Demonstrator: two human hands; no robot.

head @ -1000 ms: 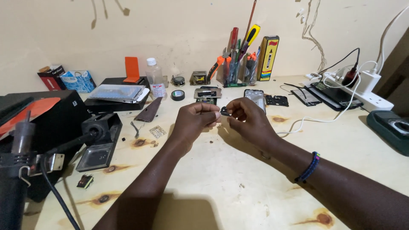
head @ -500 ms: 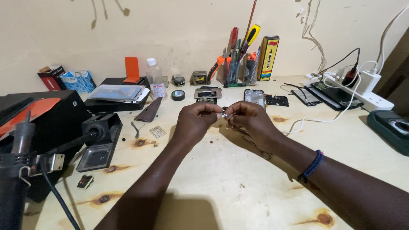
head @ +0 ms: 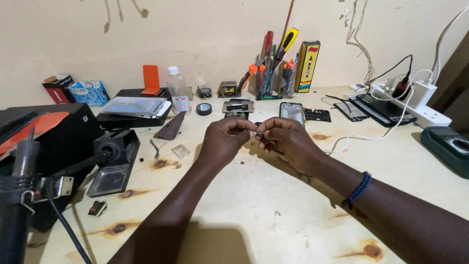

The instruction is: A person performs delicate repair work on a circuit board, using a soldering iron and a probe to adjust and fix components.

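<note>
Pale wooden workbench (head: 273,215) lies under both hands. Fingertips of the left hand (head: 225,139) and right hand (head: 288,139) pinch a small metal part (head: 258,132) between them, its long axis running hand to hand, equally near both, above the bench.

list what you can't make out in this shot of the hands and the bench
Head view only:
- Small part pinched between left hand and right hand: too small and mostly covered by fingertips to tell its kind.
- Tools in the holder: tips hidden inside it.
- Green device: cut off by the right edge.
- Black tool at lower left: cut off by the left edge.
</note>
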